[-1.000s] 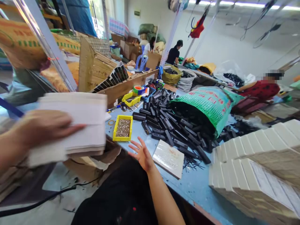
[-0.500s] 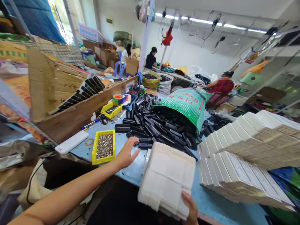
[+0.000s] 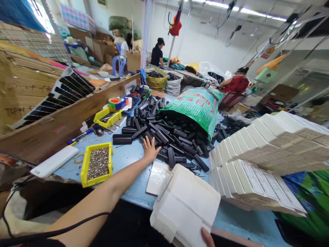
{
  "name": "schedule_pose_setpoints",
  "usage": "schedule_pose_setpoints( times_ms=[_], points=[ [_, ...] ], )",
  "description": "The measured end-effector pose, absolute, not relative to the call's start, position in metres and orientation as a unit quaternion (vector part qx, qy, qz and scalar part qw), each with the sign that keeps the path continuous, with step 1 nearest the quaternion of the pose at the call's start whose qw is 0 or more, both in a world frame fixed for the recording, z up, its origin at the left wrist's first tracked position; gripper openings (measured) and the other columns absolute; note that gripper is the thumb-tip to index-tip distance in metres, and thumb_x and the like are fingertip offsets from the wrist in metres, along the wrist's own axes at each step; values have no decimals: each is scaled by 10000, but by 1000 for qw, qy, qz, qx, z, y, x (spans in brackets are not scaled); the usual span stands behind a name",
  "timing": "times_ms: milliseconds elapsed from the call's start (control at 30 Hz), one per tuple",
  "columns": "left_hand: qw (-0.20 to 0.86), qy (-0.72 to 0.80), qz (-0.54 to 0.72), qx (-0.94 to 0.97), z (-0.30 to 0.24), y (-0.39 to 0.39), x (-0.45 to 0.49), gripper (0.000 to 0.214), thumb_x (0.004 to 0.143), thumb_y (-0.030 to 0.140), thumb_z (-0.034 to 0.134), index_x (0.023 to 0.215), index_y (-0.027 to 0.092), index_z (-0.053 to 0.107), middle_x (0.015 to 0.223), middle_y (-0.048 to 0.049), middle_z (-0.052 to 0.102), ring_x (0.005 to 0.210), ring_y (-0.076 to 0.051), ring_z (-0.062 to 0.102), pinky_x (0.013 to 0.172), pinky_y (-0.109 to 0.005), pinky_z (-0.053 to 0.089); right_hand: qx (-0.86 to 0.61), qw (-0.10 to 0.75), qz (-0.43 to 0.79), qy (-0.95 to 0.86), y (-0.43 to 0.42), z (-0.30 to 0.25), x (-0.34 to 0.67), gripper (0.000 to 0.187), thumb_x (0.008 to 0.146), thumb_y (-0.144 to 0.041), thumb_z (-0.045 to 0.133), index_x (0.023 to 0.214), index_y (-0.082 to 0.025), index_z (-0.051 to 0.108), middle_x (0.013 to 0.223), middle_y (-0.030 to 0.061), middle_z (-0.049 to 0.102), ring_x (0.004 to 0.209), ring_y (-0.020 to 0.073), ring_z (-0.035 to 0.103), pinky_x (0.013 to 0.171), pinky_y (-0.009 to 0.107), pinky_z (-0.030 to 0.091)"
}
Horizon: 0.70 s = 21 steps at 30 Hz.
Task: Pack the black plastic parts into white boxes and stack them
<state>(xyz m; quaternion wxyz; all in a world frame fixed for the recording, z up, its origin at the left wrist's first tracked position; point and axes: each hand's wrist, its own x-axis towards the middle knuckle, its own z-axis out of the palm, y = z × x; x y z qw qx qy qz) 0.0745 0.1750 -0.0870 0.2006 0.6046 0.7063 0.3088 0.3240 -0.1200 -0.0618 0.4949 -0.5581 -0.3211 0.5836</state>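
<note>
My left hand [image 3: 150,150] is stretched out with fingers spread at the near edge of a heap of black plastic pieces [image 3: 177,133]. Whether its fingertips touch them I cannot tell. At the bottom, my right hand [image 3: 207,237] grips the lower right edge of a white, tape-covered box [image 3: 189,202]. Only part of that hand shows; the box is tilted over the table's front edge. Just behind the box lies a flat whitish board [image 3: 157,178] with a shiny surface. The black pieces spill from the mouth of a green woven sack [image 3: 192,109].
Stacked white boxes [image 3: 246,181] stand at the right. On the left are a yellow tray [image 3: 84,171] of small metal parts, a long white case [image 3: 55,161], pens [image 3: 79,137], another yellow bin [image 3: 109,120] and a wooden side board [image 3: 64,120]. Several people sit or stand farther back.
My left hand has moved farther out over the black pieces, its fingers opening wider. The white box has tilted and shifted, uncovering more of the flat board. The camera view has shifted too.
</note>
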Motion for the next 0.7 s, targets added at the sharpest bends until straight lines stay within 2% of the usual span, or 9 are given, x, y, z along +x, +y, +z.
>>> schedule_pose_setpoints(
  times_ms=[67,133,233,300,333,433,500,600,700],
  points=[
    [205,706,299,609,-81,182,74,682,857,439,503,1436,140,300,1570,-222,58,1425,-442,38,1086,-661,153,-534,516,594,-310,-107,-65,312,626,773,-690,421,1023,-196,713,837,122,745,855,374,698,786,573,551],
    [210,698,291,620,-71,181,59,592,889,433,439,1399,143,359,1546,-227,179,1417,-424,150,1071,-662,206,-521,520,598,-317,-87,-60,302,674,737,-687,454,1094,-161,682,891,148,738,884,373,691,782,549,547],
    [198,669,290,655,-51,157,9,466,894,367,424,1307,152,454,1460,-183,384,1383,-314,312,1109,-538,278,-508,501,593,-372,-46,-34,292,650,722,-580,537,1189,-135,616,1017,162,710,947,364,670,774,496,545],
    [177,649,292,680,-38,124,-33,449,853,329,484,1269,160,483,1421,-146,444,1360,-262,360,1137,-455,275,-494,491,551,-460,-16,-5,278,698,702,-513,586,1290,-142,523,1152,148,660,1021,349,638,818,466,528],
    [161,645,292,688,-34,104,-54,475,830,329,514,1273,160,482,1430,-141,434,1367,-267,345,1149,-454,254,-494,479,508,-519,-1,11,268,742,685,-491,612,1332,-155,474,1208,134,630,1058,337,617,855,452,512],
    [70,664,256,699,-36,42,-101,642,753,368,618,1329,140,451,1488,-186,340,1405,-372,232,1145,-569,158,-499,375,320,-713,33,53,223,847,623,-408,687,1388,-194,391,1273,98,577,1092,306,576,925,414,465],
    [11,683,205,701,-49,12,-119,644,749,372,630,1342,180,464,1498,-183,334,1400,-407,226,1120,-619,151,-465,277,199,-817,41,63,190,867,606,-336,696,1400,-195,377,1295,108,550,1098,306,554,949,418,438],
    [-18,683,159,712,-68,-8,-133,608,781,332,583,1364,211,459,1494,-163,359,1402,-379,249,1130,-599,137,-379,148,85,-910,33,43,151,874,605,-270,696,1408,-147,373,1336,171,501,1148,351,495,970,466,398],
    [-20,663,148,734,-73,-9,-141,716,748,326,595,1411,146,390,1501,-188,337,1413,-372,221,1149,-579,87,-336,78,18,-938,14,2,139,877,633,-215,699,1432,-174,343,1404,176,441,1208,385,432,966,510,364]
  ],
)
